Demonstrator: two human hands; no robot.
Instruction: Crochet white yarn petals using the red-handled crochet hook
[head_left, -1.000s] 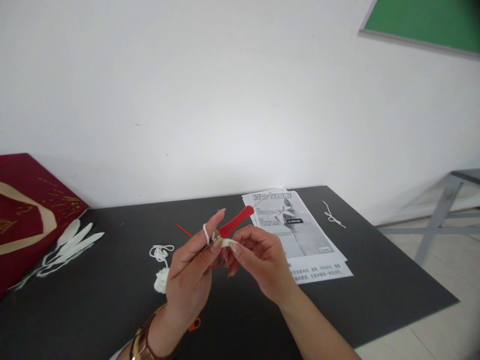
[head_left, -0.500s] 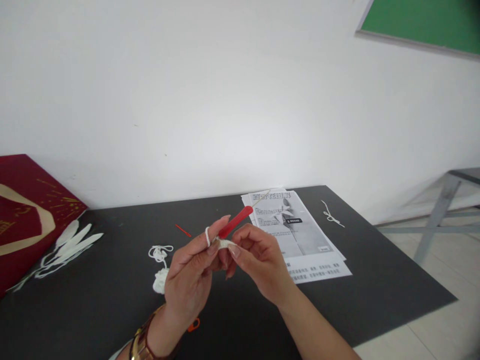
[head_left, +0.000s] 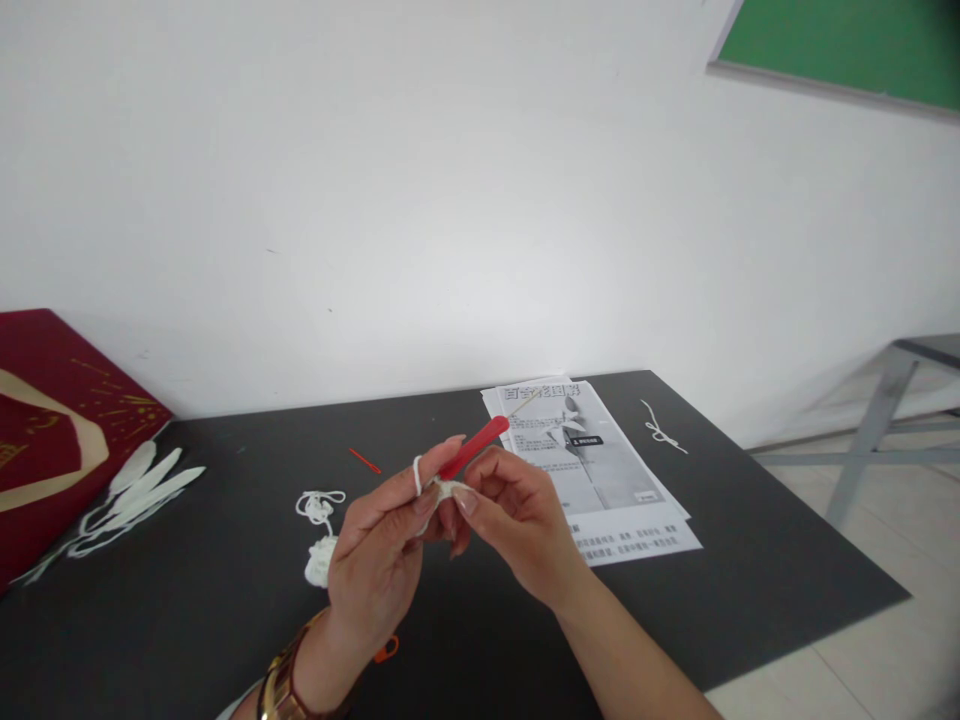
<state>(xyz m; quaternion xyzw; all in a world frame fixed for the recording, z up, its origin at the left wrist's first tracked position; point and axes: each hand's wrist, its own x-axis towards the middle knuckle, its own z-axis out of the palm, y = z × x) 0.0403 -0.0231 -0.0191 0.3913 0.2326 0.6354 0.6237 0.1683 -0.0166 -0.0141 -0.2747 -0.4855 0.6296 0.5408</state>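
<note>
Above the black table (head_left: pixel 787 570), beside the printed sheets (head_left: pixel 622 480), my left grip (head_left: pixel 379 550) and right grip (head_left: pixel 525 520) pinch white crochetwork (head_left: pixel 448 489); I'd hold the finger-looped yarn (head_left: pixel 418 477) evenly taut.

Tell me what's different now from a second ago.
On the left hand, the index finger has dipped, carrying its yarn loop down; more of the white piece shows below the thumb. Nothing visibly taken or released. The right hand still pinches the white piece; papers and needle stayed put.
</note>
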